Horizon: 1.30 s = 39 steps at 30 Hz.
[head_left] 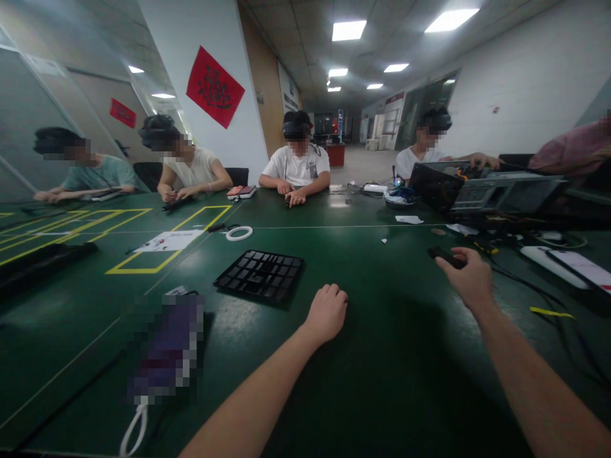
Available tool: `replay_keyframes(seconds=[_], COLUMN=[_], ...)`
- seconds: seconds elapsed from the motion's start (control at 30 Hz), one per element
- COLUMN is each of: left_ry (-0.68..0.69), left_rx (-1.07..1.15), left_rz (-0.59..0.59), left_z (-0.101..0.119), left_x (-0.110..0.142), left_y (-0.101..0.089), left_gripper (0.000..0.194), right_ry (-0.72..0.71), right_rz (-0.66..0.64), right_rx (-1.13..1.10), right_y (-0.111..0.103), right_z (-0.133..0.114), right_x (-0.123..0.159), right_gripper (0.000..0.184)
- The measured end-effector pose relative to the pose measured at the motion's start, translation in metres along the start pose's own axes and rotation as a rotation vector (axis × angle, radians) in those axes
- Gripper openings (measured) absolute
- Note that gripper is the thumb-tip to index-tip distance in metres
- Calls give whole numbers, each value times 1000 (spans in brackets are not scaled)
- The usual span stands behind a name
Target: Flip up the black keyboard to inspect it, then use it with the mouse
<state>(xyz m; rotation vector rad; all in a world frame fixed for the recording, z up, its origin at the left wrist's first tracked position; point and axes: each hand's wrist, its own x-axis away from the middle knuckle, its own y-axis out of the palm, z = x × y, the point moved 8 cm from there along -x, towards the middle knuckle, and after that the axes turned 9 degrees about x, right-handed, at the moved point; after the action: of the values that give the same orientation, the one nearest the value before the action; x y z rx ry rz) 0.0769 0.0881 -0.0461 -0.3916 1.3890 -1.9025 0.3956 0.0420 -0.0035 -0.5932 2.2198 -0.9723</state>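
My left hand (327, 312) rests on the green table (382, 356) as a closed fist with nothing visible in it, just right of a black slotted tray (260, 275). My right hand (470, 277) reaches forward on the right and pinches a small dark elongated object (443, 256) that lies low over the table top. The fingers curl round its near end.
Several people sit along the far edge of the table, hands busy with small items. Open electronic equipment (496, 191) and cables (548, 286) crowd the right side. A white ring (239, 233), a paper sheet (167, 240) within yellow floor-tape lines and a blurred pouch (167, 346) lie left.
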Motion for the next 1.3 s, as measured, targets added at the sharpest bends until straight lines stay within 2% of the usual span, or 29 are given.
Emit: replay_keyframes(seconds=[0.13, 0.2, 0.27, 0.4, 0.47, 0.53, 0.63, 0.77, 0.9, 1.13, 1.3], left_ry=[4, 7, 4, 2, 6, -10, -115, -218, -177, -224, -149], left_rx=[-3, -2, 2, -7, -35, -83, -186, -226, -193, -46, -41], left_rz=[4, 8, 4, 1, 8, 24, 35, -73, -186, -170, -228], left_z=[0, -1, -2, -3, 0, 1, -2, -11, -12, -18, -20], left_x=[0, 0, 0, -1, -2, -2, 0, 6, 7, 14, 22], left_y=[0, 0, 1, 1, 0, -3, -10, -9, -1, -14, -17], left_gripper=[21, 21, 20, 19, 20, 22, 24, 19, 18, 19, 17], right_ry=[61, 151, 201, 203, 236, 277, 300, 319, 313, 305, 266], right_rz=[-117, -174, -182, -6, 42, 8, -79, -169, -257, -259, -230], right_rx=[412, 522, 553, 494, 454, 425, 413, 445, 477, 470, 479], right_y=[3, 8, 12, 4, -1, -1, 4, 11, 19, 20, 22], right_z=[58, 84, 98, 95, 94, 97, 101, 107, 111, 112, 116], right_x=[-15, -13, -10, -4, -2, -1, -2, -5, -7, -7, -10], right_gripper=[54, 56, 58, 63, 64, 66, 70, 73, 73, 73, 75])
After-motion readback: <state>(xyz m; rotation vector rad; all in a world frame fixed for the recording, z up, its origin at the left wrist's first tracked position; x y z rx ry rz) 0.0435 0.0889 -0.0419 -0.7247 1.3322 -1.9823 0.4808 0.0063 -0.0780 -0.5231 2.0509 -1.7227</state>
